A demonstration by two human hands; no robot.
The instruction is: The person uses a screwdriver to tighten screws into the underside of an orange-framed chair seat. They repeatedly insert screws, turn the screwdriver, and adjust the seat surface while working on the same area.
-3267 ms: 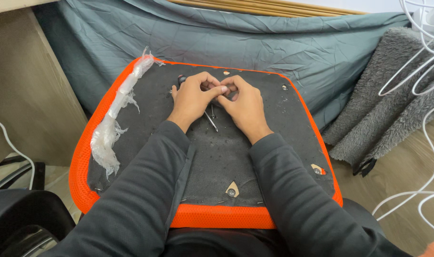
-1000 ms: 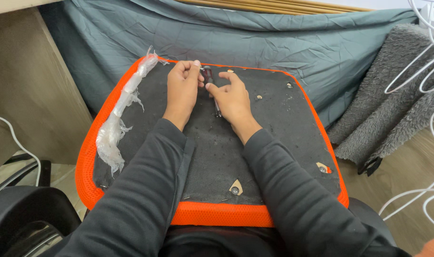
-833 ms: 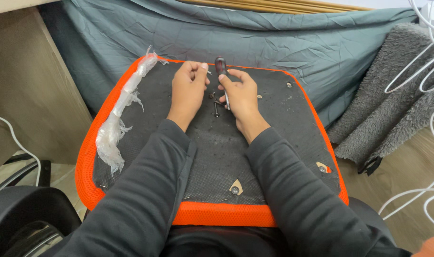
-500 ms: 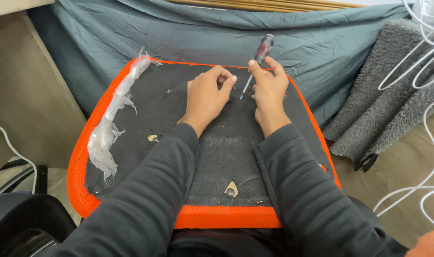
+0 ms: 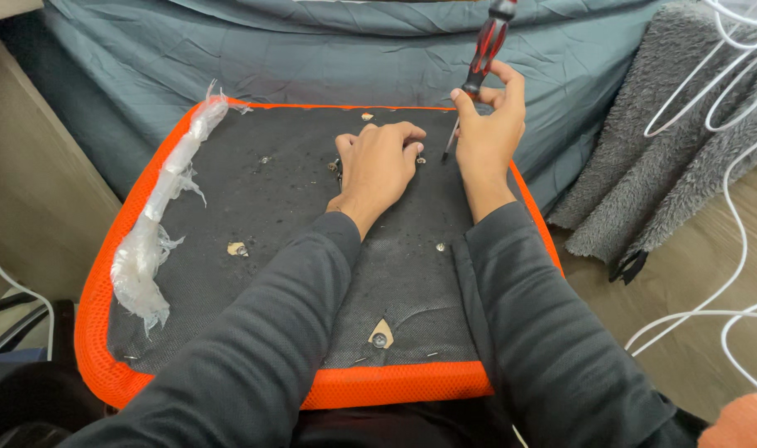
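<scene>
An upturned seat cushion (image 5: 105, 348) with an orange mesh rim and a black fabric underside lies in front of me. My right hand (image 5: 486, 133) grips a screwdriver (image 5: 482, 54) with a red and black handle, held upright with its tip just above the fabric near the far right edge. My left hand (image 5: 378, 162) rests on the black fabric beside it, fingers curled over a small metal part that I cannot make out. Small screws (image 5: 439, 246) dot the fabric.
Torn clear plastic wrap (image 5: 158, 224) trails along the cushion's left rim. A teal cloth (image 5: 312, 58) lies behind it, a grey fluffy rug (image 5: 669, 158) and white cables (image 5: 727, 274) are at the right, and a beige panel (image 5: 30, 199) stands at the left.
My hands were together at the far middle of the cushion. My right hand picked up the screwdriver and raised it upright to the right; my left hand stayed on the fabric.
</scene>
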